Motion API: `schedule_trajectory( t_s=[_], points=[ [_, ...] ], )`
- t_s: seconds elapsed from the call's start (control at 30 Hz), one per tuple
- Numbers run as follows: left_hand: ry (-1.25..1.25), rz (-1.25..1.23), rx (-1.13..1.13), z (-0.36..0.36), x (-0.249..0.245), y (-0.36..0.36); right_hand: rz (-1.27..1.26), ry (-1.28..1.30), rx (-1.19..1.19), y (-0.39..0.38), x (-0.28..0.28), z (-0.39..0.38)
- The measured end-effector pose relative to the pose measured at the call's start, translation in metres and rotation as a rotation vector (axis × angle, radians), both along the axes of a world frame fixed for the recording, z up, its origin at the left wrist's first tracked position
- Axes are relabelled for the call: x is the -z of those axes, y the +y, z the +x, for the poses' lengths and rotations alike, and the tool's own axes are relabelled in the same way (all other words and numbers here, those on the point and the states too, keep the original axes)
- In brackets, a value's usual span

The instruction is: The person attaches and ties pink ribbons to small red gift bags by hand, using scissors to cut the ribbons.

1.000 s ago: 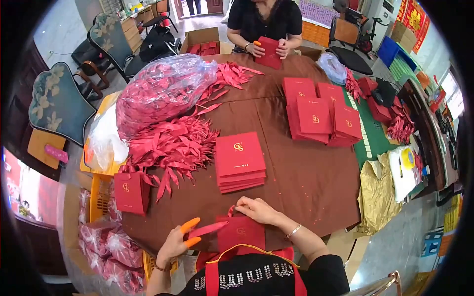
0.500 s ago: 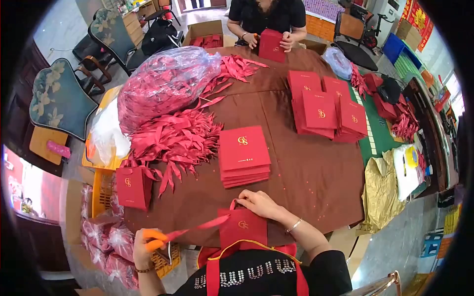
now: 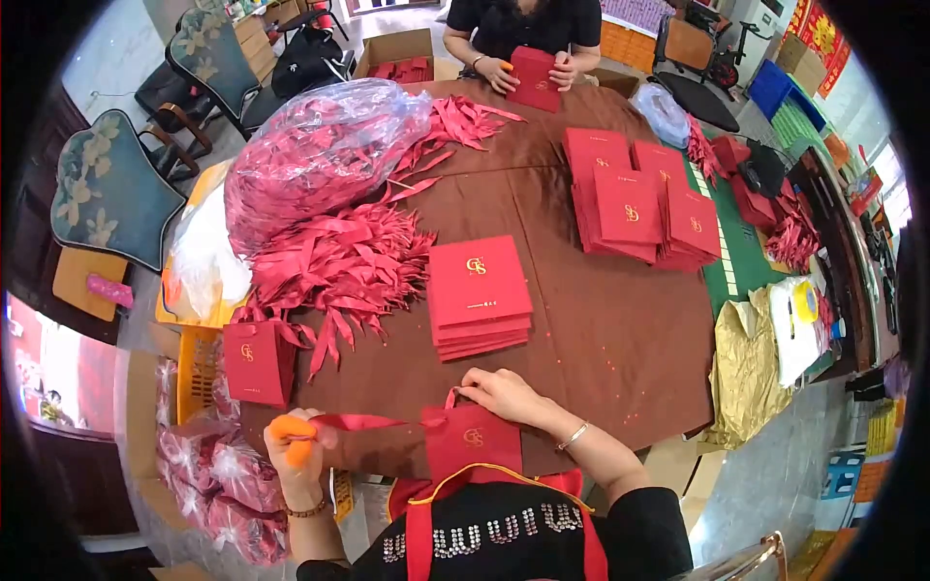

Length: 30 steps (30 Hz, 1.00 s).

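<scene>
Fingers together, our left hand (image 3: 295,447) is clamping a red ribbon (image 3: 363,422), while our right hand (image 3: 502,395) is pinching beside a small ribbon loop (image 3: 451,397) at the top edge of a red bag (image 3: 473,447). That bag is resting just below the right grip. We are judging it light and stiff, easily creased, best held by its top edge; the ribbon is looking soft, perhaps slippery. Bag and stack (image 3: 480,290) beyond our right hand are bearing a gold monogram resembling GS; smaller lettering is escaping us.
</scene>
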<state>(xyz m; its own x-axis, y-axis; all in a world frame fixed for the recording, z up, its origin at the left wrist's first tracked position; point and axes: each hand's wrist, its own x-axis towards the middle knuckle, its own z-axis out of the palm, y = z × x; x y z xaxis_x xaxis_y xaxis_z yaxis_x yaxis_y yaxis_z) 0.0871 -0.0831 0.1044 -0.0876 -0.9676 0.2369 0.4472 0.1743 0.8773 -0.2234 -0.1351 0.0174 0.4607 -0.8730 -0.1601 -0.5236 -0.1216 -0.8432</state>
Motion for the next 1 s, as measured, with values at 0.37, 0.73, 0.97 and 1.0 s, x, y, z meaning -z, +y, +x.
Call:
schedule_trajectory(
  t_s=[0.37,0.73,0.97,1.0],
  points=[
    [0.242,0.094,0.127,-0.047,-0.003,-0.016,-0.020,0.102,-0.014,0.003,-0.002,0.004],
    [-0.330,0.488,0.261,-0.105,0.024,-0.012,-0.040,0.084,0.023,0.009,-0.001,0.001],
    [-0.711,0.292,0.273,-0.109,0.046,-0.007,-0.067,-0.011,0.046,0.010,0.002,0.000],
    [-0.841,0.229,0.267,-0.112,0.046,-0.006,-0.066,-0.011,0.048,0.011,-0.002,0.000]
  ],
)
